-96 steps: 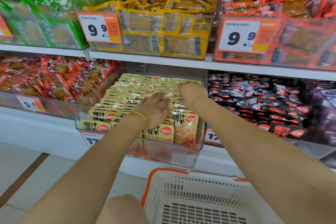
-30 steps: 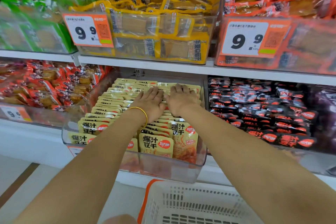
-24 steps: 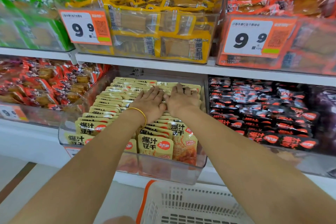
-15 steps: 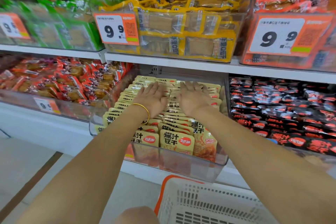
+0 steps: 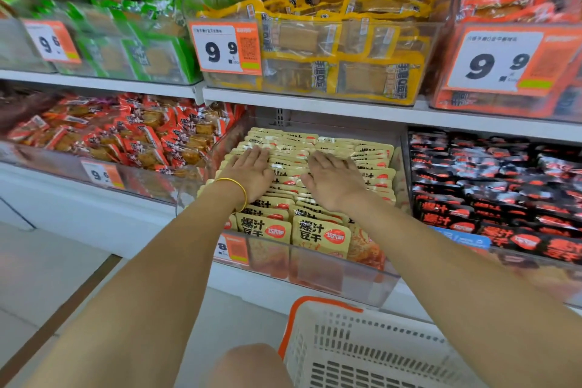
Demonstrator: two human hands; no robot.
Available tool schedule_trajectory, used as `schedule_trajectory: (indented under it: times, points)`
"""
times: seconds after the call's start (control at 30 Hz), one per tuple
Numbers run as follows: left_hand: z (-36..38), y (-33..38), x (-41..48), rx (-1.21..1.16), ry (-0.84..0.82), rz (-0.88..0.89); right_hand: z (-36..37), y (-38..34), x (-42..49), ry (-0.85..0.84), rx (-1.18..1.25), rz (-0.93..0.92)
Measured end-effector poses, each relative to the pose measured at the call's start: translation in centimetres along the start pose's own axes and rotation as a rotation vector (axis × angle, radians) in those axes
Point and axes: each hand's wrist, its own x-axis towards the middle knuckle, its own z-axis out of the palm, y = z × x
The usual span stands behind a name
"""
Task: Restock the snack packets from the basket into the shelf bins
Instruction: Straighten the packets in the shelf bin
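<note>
White shelves (image 5: 315, 109) hold clear plastic bins (image 5: 315, 274); my left grip (image 5: 248, 173) and right grip (image 5: 333, 181) lie spread wide, palms flat on rows of glossy beige packets (image 5: 321, 233).

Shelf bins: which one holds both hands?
The lower bin of beige packets, between red packets and black packets; left hand and right hand lie flat inside.

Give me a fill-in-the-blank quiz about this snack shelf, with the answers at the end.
1. The gold bracelet is on the ___ wrist.
2. The left hand and right hand lie flat on beige packets; the bin straight above them holds ___ packets.
3. The right-hand bin holds mostly ___ packets.
4. The white basket has an ___ rim.
Missing words: left; yellow; black; orange.
</note>
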Motion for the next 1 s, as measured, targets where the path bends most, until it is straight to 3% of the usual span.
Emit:
schedule_trajectory:
  times: [0.2, 0.57, 0.73, 0.87, 0.93, 1.0]
  points:
    - [-0.1, -1.2, -1.5, -0.015, 0.002, 0.022, -1.1, -1.6, -2.2, 0.068, 0.145, -0.028]
    - [0.3, -1.8, -2.3, -0.032, -0.003, 0.053, 0.7, -4.1, -3.5, 0.031, 0.139, -0.042]
    - [-1.4, -1.1, -5.0, -0.158, 0.169, 0.102, -0.5, -3.0, -5.3, 0.194, 0.315, -0.054]
    - [-1.2, 0.8, -8.5, -0.137, 0.418, 0.425, -1.3, -1.4, -9.5, 0.413, 0.411, -0.059]
    - [0.2, 1.6, -10.1, -0.131, 0.560, 0.608, -1.2, -0.6, -11.9, 0.449, 0.355, -0.026]
    - [1.7, 2.2, -11.1, -0.061, 0.572, 0.672, -0.9, -0.3, -14.0, 0.419, 0.242, -0.007]
